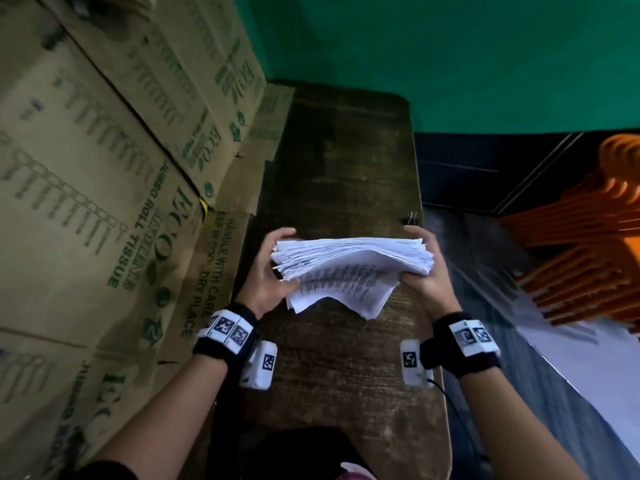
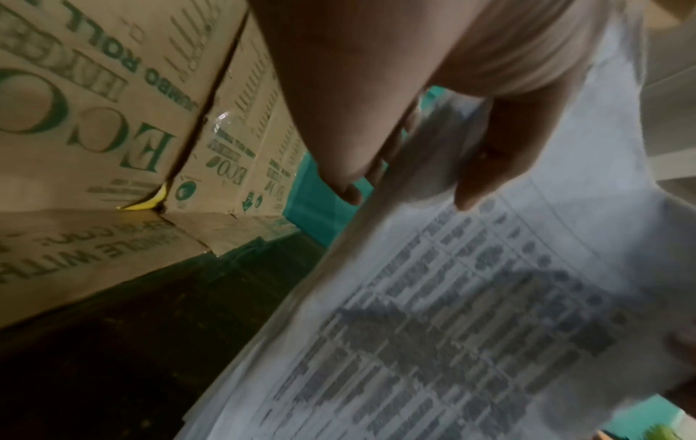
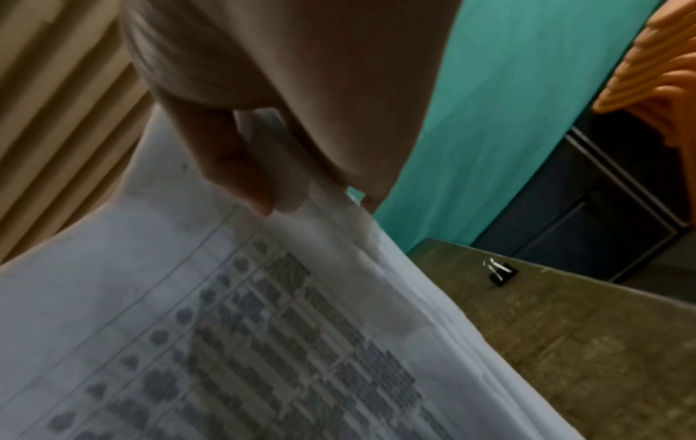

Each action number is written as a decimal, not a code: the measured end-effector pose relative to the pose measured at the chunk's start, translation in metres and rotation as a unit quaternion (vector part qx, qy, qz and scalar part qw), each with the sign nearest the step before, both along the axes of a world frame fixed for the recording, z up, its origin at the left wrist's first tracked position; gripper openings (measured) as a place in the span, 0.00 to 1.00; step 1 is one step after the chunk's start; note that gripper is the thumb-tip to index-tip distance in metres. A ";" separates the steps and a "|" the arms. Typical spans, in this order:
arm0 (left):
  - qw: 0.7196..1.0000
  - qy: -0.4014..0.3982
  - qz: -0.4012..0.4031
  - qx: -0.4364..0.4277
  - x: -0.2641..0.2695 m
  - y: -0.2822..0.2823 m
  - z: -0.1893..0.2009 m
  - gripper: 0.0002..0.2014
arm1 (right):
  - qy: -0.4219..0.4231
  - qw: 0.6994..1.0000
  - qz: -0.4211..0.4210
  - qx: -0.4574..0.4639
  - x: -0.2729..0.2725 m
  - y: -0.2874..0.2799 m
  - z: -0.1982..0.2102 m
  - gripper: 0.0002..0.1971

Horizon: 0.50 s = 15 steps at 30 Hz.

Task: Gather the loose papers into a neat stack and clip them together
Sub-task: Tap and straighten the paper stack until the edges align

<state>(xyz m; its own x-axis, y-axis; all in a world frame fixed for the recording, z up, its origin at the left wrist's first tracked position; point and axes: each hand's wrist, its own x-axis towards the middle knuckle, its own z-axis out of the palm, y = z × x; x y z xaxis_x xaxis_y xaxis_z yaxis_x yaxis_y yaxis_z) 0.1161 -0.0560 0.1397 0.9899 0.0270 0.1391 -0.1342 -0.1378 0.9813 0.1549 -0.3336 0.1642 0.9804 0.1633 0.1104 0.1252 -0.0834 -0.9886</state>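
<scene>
A thick stack of printed white papers (image 1: pixel 349 268) hangs above the dark wooden table (image 1: pixel 349 161), its edges ragged and the bottom sheets sagging toward me. My left hand (image 1: pixel 270 271) grips the stack's left end, thumb on the printed face. My right hand (image 1: pixel 424 268) grips the right end the same way. The printed sheets (image 2: pixel 471 312) fill the left wrist view under the thumb, and the same sheets (image 3: pixel 244 327) fill the right wrist view. A black binder clip (image 1: pixel 411 218) lies on the table near its right edge, just beyond my right hand; the clip (image 3: pixel 501 272) also shows in the right wrist view.
Stacked cardboard boxes (image 1: pixel 104 168) wall in the table's left side. A green wall (image 1: pixel 450 46) stands behind. Orange plastic chairs (image 1: pixel 588 237) are stacked on the floor at right. The table's right edge drops off close to my right hand.
</scene>
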 end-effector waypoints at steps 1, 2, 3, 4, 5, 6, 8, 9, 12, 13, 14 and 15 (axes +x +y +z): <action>1.000 0.006 -0.006 0.001 0.004 -0.004 0.000 0.33 | -0.001 1.000 0.000 -0.007 0.002 0.003 -0.001 0.37; 1.000 0.005 0.002 0.002 0.008 -0.005 -0.002 0.30 | 0.001 1.000 -0.003 -0.007 0.003 0.004 -0.001 0.37; 1.000 0.004 0.016 -0.003 0.011 -0.004 -0.003 0.28 | 0.003 1.000 -0.012 -0.007 0.004 0.001 -0.002 0.37; 0.999 0.007 0.031 -0.008 0.014 -0.002 -0.004 0.28 | 0.005 1.000 -0.019 -0.008 0.005 -0.002 -0.001 0.37; 0.999 0.013 0.041 0.001 0.017 -0.001 -0.005 0.27 | 0.011 1.000 -0.023 -0.016 0.006 -0.004 -0.002 0.36; 0.999 0.019 0.043 0.019 0.018 -0.004 -0.006 0.26 | 0.018 0.999 -0.025 -0.036 0.006 -0.003 -0.004 0.33; 0.996 0.028 0.061 0.054 0.019 -0.019 -0.010 0.19 | 0.038 0.995 -0.058 -0.070 0.005 0.010 -0.010 0.23; 0.994 0.032 0.091 0.055 0.021 -0.028 -0.011 0.15 | 0.037 0.993 -0.080 -0.081 0.005 0.017 -0.013 0.19; 0.982 0.067 0.178 -0.011 0.026 -0.043 -0.003 0.13 | 0.028 0.991 -0.121 -0.055 0.010 0.034 -0.013 0.15; 0.978 0.065 0.195 -0.038 0.027 -0.043 0.001 0.14 | 0.028 0.991 -0.130 -0.033 0.011 0.035 -0.009 0.17; 0.975 0.053 0.206 -0.059 0.026 -0.041 0.006 0.14 | 0.025 0.990 -0.135 -0.011 0.010 0.035 -0.003 0.17; 0.974 0.040 0.213 -0.074 0.024 -0.037 0.011 0.15 | 0.020 0.990 -0.140 0.007 0.008 0.034 0.003 0.17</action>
<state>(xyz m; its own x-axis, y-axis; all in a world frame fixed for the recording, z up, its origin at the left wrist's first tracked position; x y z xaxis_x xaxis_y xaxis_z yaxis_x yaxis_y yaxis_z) 0.1397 -0.0933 0.1502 0.8925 0.4504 0.0250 -0.0175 -0.0209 0.9996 0.1633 -0.2994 0.1670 0.9905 -0.1176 0.0714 0.0604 -0.0952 -0.9936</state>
